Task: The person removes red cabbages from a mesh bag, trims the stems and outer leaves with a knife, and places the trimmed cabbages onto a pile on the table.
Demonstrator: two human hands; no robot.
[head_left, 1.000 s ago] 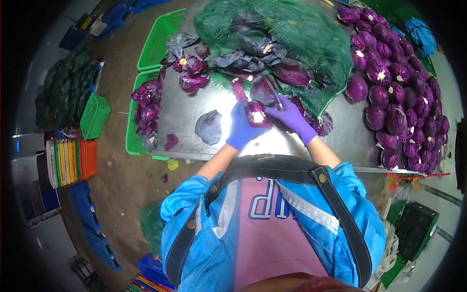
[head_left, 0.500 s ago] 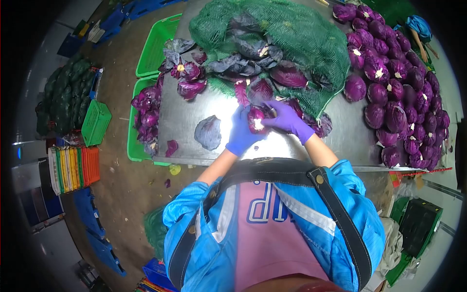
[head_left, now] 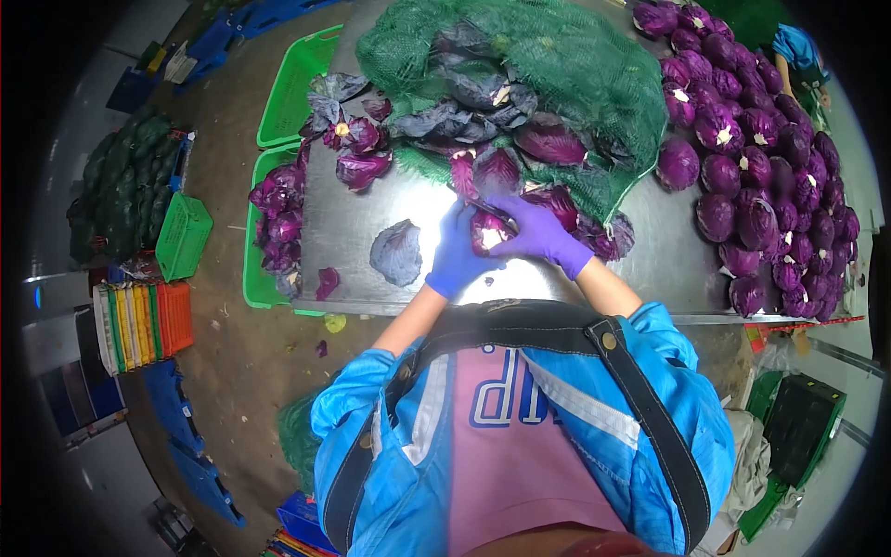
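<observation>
A red cabbage [head_left: 486, 232] with a pale cut stem sits between my two purple-gloved hands near the table's front edge. My left hand [head_left: 457, 258] is closed around its left side. On the other side, my right hand [head_left: 544, 236] curves over it, thumb close to the stem. Loose outer leaves lie just beyond the cabbage, among them an upright purple leaf [head_left: 497, 174]. To the left, a dull greyish leaf [head_left: 396, 252] lies flat on the metal table [head_left: 353, 218].
A green mesh bag [head_left: 594, 84] with leaves on it covers the back of the table. Many trimmed red cabbages [head_left: 754, 223] are piled at right. Green crates [head_left: 249, 265] stand along the left edge, one full of leaves. Another person's blue sleeve [head_left: 796, 46] shows at far right.
My right hand has shifted slightly left and its fingers now reach further over the cabbage. My left hand stays at its side. The other person's arm at far right has moved.
</observation>
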